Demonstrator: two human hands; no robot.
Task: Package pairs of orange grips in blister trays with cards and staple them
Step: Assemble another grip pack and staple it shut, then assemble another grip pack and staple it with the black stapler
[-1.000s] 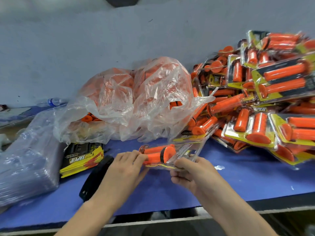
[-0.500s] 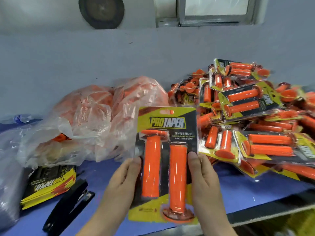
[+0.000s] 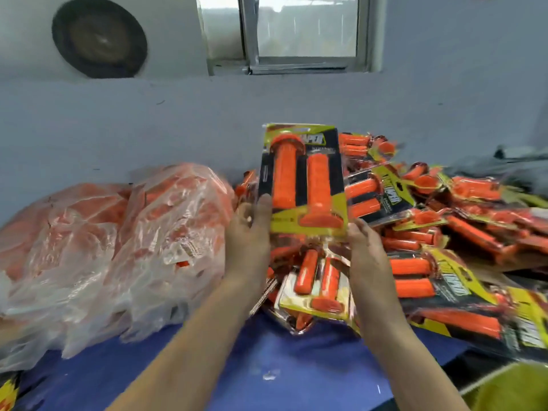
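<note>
One filled pack (image 3: 302,185) is held over the pile of finished packs (image 3: 444,232), the left hand (image 3: 252,232) pinching its lower edge, the right hand (image 3: 366,250) with loose fingers just beside it, and the bag of loose grips (image 3: 118,241) looks full, so I judge much remains.

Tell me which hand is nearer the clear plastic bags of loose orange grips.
Left. The left hand grips the left edge of the package, just right of the bags. The right hand is by the lower right corner of the package, farther from the bags.
</note>
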